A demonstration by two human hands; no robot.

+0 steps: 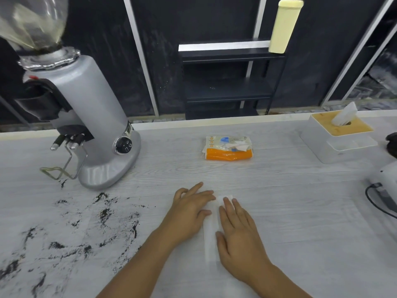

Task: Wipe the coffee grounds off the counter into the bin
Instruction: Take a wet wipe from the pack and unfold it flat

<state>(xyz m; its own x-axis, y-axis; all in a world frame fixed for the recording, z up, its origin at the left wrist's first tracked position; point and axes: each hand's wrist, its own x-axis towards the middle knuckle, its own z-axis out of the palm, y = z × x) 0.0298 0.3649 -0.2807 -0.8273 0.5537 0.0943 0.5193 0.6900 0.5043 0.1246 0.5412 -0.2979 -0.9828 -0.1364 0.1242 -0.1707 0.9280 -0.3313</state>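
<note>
Pale tabletop point(279, 190): your left hand point(191, 209) and right hand point(238, 231) press a wipe point(211, 233) flat, fingers spread, gripping nothing. Next, I judge, sweep left through the grounds point(105, 214).

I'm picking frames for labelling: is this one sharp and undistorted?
Head view: the grinder's hopper at top left is motion-blurred; wide-angle bending slants the wall strips; the grounds and both hands, left and right, are fairly sharp; lighting is even.

Grey coffee grinder point(94, 117) upright at left rear. Orange-and-white wipes packet point(228, 148) lying flat, centre rear. White tissue box point(335, 137) at right. Black shelf unit point(229, 82) behind.
</note>
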